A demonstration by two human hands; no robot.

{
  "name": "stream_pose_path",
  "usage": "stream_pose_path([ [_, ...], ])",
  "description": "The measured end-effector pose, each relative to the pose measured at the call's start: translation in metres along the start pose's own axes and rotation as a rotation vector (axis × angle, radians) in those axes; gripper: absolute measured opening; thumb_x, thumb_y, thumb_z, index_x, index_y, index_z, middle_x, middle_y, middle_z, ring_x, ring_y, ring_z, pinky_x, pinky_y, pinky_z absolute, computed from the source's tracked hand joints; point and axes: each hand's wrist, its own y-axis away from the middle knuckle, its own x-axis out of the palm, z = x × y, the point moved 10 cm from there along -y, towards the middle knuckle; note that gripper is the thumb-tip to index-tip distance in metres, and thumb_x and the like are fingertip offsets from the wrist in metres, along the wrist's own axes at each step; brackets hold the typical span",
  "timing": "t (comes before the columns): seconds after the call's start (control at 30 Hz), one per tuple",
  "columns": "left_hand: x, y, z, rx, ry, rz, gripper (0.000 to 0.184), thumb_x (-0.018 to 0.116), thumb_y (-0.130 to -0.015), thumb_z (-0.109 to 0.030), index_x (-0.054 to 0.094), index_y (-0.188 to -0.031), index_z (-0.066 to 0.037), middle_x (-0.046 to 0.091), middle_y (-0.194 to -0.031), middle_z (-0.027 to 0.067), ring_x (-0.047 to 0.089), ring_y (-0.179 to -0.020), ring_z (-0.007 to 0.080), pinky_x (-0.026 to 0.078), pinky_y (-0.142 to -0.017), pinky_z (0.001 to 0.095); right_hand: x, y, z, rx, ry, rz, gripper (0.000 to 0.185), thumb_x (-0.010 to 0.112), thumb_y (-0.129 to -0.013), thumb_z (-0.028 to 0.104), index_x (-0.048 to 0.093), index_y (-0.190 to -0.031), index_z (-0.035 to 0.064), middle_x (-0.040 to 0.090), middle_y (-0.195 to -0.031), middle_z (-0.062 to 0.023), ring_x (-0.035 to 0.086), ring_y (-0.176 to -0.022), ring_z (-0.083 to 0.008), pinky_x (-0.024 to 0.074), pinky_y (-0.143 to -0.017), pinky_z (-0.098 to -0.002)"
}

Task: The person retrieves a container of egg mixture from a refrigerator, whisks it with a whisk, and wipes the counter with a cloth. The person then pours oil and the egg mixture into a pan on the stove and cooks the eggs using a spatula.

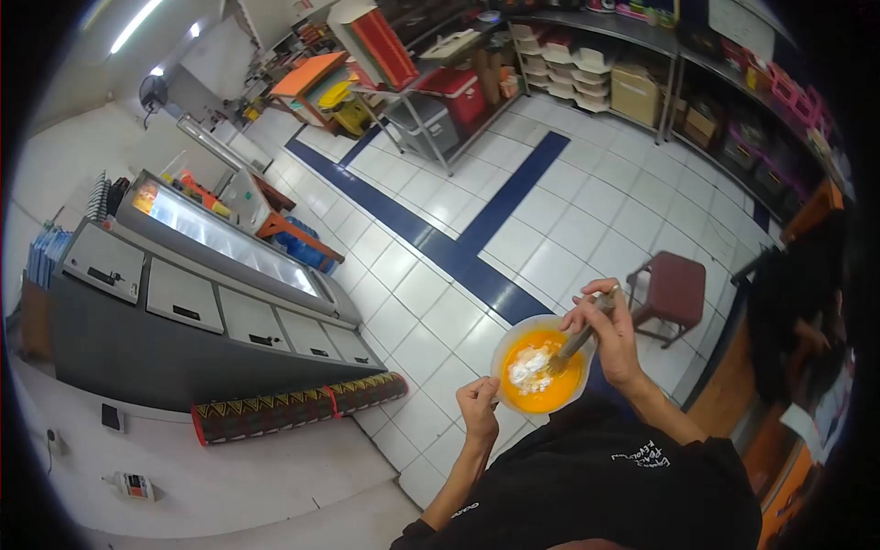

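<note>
- Shirt (623, 495), black, lettered: nearest item, worn by the person.
- Left hand (478, 409): fingers closed at the bowl's left rim, apparently pinching it.
- Right hand (612, 337): fingers wrapped narrowly about the utensil's handle, over the bowl's right side.
- Utensil (576, 343), one, slim: long axis slanting, handle up and to the right, working end down and to the left, entering the bowl beside the powder. Type of working end: cannot tell.
- Bowl (532, 324), white, round: between the hands, just in front of the shirt, mouth upward; no long axis. Support beneath: hidden.
- Liquid (545, 400), orange: in the bowl, around the powder.
- Powder (525, 368), white: clumped on the liquid, not yet blended.
- Step in hand, as judged: stirring powder into liquid. The move would call for a firm hold on the rim and gentle turns of the utensil, low enough to avoid spilling.
- Stool (674, 289), dark red: beyond the right hand, on the tiled floor (422, 312).
- Roll (275, 413), patterned, red tie: at left, beside the grey cabinet.
- Cooler (458, 92), red: far side.
</note>
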Motion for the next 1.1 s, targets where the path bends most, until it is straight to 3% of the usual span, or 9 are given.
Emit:
stream_pose_path([
  [0.1, -0.019, -0.049, -0.007, 0.034, 0.024, -0.066, 0.034, 0.070, -0.092, -0.027, 0.066, -0.068, -0.003, 0.049, -0.059, -0.0064, 0.037, -0.052, 0.0031, 0.023, -0.049, 0.0247, 0.043, -0.066, -0.010, 0.076, 0.026, 0.164, 0.014, 0.053, -0.104, 0.012, 0.048, -0.117, 0.0090, 0.056, -0.082, -0.0017, 0.060, -0.082, -0.0122, 0.0499, -0.085, -0.0305],
  [0.13, -0.027, -0.076, -0.015, 0.055, 0.023, -0.086, 0.033, 0.070, -0.091, -0.027, 0.067, -0.069, -0.003, 0.049, -0.059, -0.0064, 0.037, -0.052, 0.0031, 0.023, -0.050, 0.0245, 0.062, -0.098, -0.018, 0.036, 0.008, 0.207, 0.009, 0.054, -0.103, 0.010, 0.049, -0.111, 0.0087, 0.056, -0.085, -0.0012, 0.056, -0.077, -0.0090, 0.0472, -0.072, -0.0242],
  [0.23, -0.037, -0.150, -0.045, 0.088, 0.055, -0.164, 0.031, 0.070, -0.090, -0.025, 0.067, -0.069, -0.003, 0.049, -0.059, -0.0066, 0.037, -0.051, 0.0030, 0.024, -0.049, 0.0242, 0.125, -0.184, -0.035, 0.119, 0.016, 0.402, 0.008, 0.056, -0.104, 0.013, 0.050, -0.108, 0.0081, 0.053, -0.084, 0.0002, 0.054, -0.080, -0.0064, 0.0449, -0.073, -0.0227],
  [0.4, -0.083, -0.253, -0.072, 0.118, 0.073, -0.457, 0.030, 0.069, -0.090, -0.022, 0.064, -0.066, -0.004, 0.048, -0.059, -0.0075, 0.036, -0.051, 0.0033, 0.023, -0.048, 0.0251, 0.207, -0.326, -0.059, 0.131, -0.143, 0.394, 0.034, 0.064, -0.103, 0.021, 0.049, -0.074, 0.0108, 0.045, -0.055, 0.0064, 0.038, -0.048, -0.0020, 0.0306, -0.046, -0.0210],
  [0.57, -0.126, -0.384, -0.088, 0.165, 0.008, -0.573, 0.039, 0.070, -0.092, -0.023, 0.054, -0.061, -0.007, 0.044, -0.060, -0.0082, 0.035, -0.054, 0.0031, 0.023, -0.050, 0.0262, 0.281, -0.460, -0.100, 0.083, -0.122, 0.551, 0.040, 0.064, -0.102, 0.020, 0.048, -0.067, 0.0118, 0.044, -0.053, 0.0060, 0.040, -0.049, -0.0017, 0.0303, -0.046, -0.0215],
  [0.73, -0.176, -0.549, -0.134, 0.186, 0.004, -0.379, 0.041, 0.071, -0.093, -0.022, 0.053, -0.060, -0.006, 0.043, -0.060, -0.0089, 0.035, -0.057, 0.0027, 0.023, -0.052, 0.0266, 0.367, -0.591, -0.136, -0.025, -0.100, 0.648, 0.041, 0.064, -0.102, 0.020, 0.046, -0.066, 0.0102, 0.043, -0.055, 0.0052, 0.036, -0.050, -0.0019, 0.0282, -0.048, -0.0225],
  [0.97, -0.246, -0.779, -0.218, 0.180, -0.137, -0.345, 0.042, 0.069, -0.093, -0.019, 0.048, -0.062, -0.003, 0.041, -0.061, -0.0066, 0.034, -0.061, 0.0045, 0.024, -0.054, 0.0281, 0.471, -0.795, -0.214, 0.068, -0.027, 0.521, 0.040, 0.063, -0.100, 0.015, 0.046, -0.064, 0.0080, 0.045, -0.058, 0.0052, 0.038, -0.055, -0.0014, 0.0288, -0.051, -0.0235],
  [1.03, -0.271, -0.844, -0.234, 0.198, -0.170, -0.373, 0.042, 0.068, -0.093, -0.019, 0.047, -0.061, -0.002, 0.041, -0.060, -0.0061, 0.034, -0.060, 0.0053, 0.024, -0.054, 0.0292, 0.504, -0.846, -0.246, -0.109, 0.223, 0.520, 0.035, 0.063, -0.099, 0.011, 0.048, -0.068, 0.0033, 0.042, -0.061, 0.0047, 0.039, -0.060, -0.0024, 0.0305, -0.053, -0.0256],
  [1.1, -0.293, -0.920, -0.242, 0.206, -0.145, -0.366, 0.044, 0.068, -0.093, -0.019, 0.046, -0.060, -0.002, 0.039, -0.059, -0.0059, 0.033, -0.060, 0.0054, 0.023, -0.053, 0.0301, 0.529, -0.905, -0.297, 0.086, 0.240, 0.522, 0.036, 0.065, -0.099, 0.012, 0.048, -0.068, 0.0025, 0.046, -0.060, 0.0017, 0.041, -0.062, -0.0031, 0.0328, -0.053, -0.0271],
])
